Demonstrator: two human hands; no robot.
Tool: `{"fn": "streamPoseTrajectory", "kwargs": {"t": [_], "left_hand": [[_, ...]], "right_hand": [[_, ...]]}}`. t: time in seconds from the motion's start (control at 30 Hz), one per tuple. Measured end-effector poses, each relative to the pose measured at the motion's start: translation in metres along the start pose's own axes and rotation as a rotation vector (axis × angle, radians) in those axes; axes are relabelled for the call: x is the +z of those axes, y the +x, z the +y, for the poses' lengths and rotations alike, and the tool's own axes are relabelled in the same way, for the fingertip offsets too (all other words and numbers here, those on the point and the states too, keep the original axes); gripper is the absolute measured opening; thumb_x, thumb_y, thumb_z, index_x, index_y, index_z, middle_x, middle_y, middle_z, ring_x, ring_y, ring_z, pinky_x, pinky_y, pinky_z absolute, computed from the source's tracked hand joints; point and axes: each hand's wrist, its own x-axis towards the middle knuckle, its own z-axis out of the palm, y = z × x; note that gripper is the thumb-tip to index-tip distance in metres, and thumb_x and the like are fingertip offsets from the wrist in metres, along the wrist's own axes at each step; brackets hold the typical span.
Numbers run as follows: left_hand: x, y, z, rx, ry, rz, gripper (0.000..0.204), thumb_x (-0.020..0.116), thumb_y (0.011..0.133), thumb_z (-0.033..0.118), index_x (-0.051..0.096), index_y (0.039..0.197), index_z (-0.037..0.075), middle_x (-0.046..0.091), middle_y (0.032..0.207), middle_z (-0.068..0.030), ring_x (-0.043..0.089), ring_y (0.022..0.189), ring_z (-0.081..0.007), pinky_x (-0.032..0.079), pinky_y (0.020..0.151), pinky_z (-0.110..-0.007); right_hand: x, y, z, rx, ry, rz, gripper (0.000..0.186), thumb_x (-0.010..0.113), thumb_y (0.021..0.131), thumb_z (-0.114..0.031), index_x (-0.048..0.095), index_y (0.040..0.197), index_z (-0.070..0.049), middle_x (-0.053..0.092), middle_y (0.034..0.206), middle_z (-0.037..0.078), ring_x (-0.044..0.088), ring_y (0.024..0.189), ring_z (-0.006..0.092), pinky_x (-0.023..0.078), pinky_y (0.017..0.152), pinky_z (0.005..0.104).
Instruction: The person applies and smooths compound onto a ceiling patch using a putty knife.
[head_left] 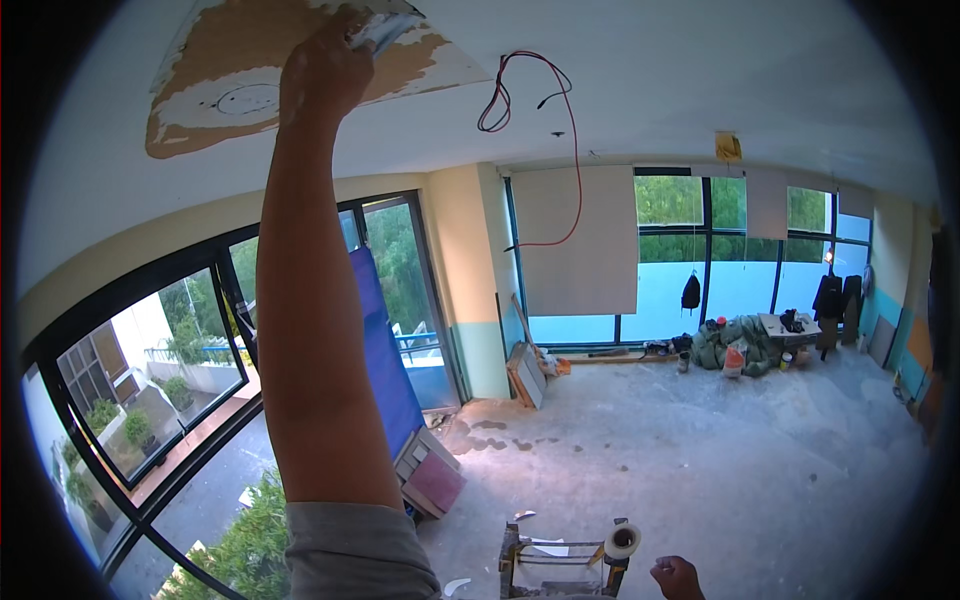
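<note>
The left hand (325, 70) is raised to the ceiling, fingers clamped on a putty knife (383, 30) whose blade lies flat against the brown patch (230, 60) just beyond the fingertips. Red wires (520, 95) dangle to the right. Low down, the right hand (677, 577) is curled loosely shut, holding nothing, just right of a tape roll (622, 541).

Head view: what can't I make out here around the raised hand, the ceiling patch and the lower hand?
- Scraper blade: its handle is hidden inside the left hand, and the top edge cuts the blade.
- Brown ceiling patch: its extent is cut off by the top edge.
- Right hand: the lower edge cuts it; its grip cannot be told.
- Red wires: their ends are too small.
</note>
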Motion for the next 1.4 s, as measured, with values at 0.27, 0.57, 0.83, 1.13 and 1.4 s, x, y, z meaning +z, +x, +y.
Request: {"fn": "streamPoseTrajectory", "kwargs": {"t": [0.27, 0.57, 0.83, 1.13, 1.4], "left_hand": [[0.014, -0.139, 0.025, 0.173, -0.269, -0.608, 0.046, 0.060, 0.083, 0.049, 0.062, 0.112, 0.013, 0.066, 0.103, -0.0145, 0.064, 0.096, -0.0317, 0.050, 0.085, -0.045], [-0.015, -0.534, 0.041, -0.226, -0.665, -1.574, 0.052, 0.056, 0.082, 0.050, 0.060, 0.113, 0.008, 0.063, 0.109, -0.0207, 0.060, 0.102, -0.0350, 0.047, 0.088, -0.043], [-0.146, -0.692, 0.029, -0.772, -0.634, -1.873, 0.048, 0.063, 0.078, 0.044, 0.063, 0.104, 0.004, 0.065, 0.099, -0.0233, 0.062, 0.095, -0.0394, 0.047, 0.086, -0.044], [-0.167, -0.835, -0.015, -1.162, -1.199, -1.453, 0.029, 0.063, 0.082, 0.029, 0.067, 0.099, 0.007, 0.068, 0.090, -0.0149, 0.063, 0.079, -0.0260, 0.050, 0.072, -0.040], [-0.166, -0.748, 0.000, -0.635, -0.701, -1.712, 0.034, 0.065, 0.080, 0.034, 0.065, 0.100, 0.006, 0.067, 0.096, -0.0161, 0.062, 0.088, -0.0304, 0.049, 0.076, -0.041]], "right_hand": [[-0.094, 0.215, -0.175, -0.464, -0.176, 0.014, 0.034, 0.073, 0.078, -0.026, 0.064, 0.104, -0.005, 0.063, 0.089, 0.012, 0.062, 0.083, 0.0272, 0.050, 0.075, 0.0364], [-0.169, 0.409, -0.535, -0.795, -0.010, 0.207, 0.056, 0.054, 0.086, -0.058, 0.060, 0.068, -0.005, 0.057, 0.064, 0.006, 0.053, 0.060, 0.0180, 0.044, 0.059, 0.0343], [-0.140, 0.460, -0.674, -0.633, 0.554, 0.139, 0.036, 0.065, 0.084, -0.042, 0.061, 0.089, -0.006, 0.060, 0.077, 0.005, 0.056, 0.070, 0.0195, 0.049, 0.064, 0.0401], [-0.126, 0.534, -0.672, -1.292, -0.478, 0.978, 0.016, 0.061, 0.085, -0.022, 0.062, 0.091, -0.007, 0.061, 0.072, 0.007, 0.061, 0.071, 0.0216, 0.050, 0.064, 0.0373], [-0.128, 0.523, -0.647, -1.229, -0.578, 0.963, 0.030, 0.052, 0.089, -0.027, 0.067, 0.082, -0.003, 0.066, 0.079, 0.014, 0.064, 0.074, 0.0274, 0.052, 0.068, 0.0402]]}}
